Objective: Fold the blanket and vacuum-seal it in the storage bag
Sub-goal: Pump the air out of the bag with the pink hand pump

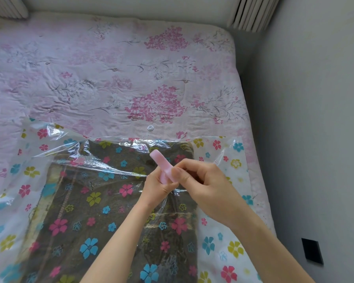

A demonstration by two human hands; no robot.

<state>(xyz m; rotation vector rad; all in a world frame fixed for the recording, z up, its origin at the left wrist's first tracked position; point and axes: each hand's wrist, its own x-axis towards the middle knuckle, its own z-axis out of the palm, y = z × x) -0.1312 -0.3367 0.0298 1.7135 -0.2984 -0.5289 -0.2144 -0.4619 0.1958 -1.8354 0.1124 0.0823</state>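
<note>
Pink clip (159, 164) in both hands' grip (left (157, 187), right (200, 180)); white cap (150, 128), possibly valve, beyond bag (219, 225).

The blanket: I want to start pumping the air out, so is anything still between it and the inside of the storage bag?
Nothing visible. The dark blanket already lies inside the flowered storage bag, under its clear film. Both hands hold a pink clip above it: left hand, right hand.

We see both hands, left (157, 185) and right (200, 180), gripping a pink clip (161, 166) above the bagged blanket (110, 201).
</note>
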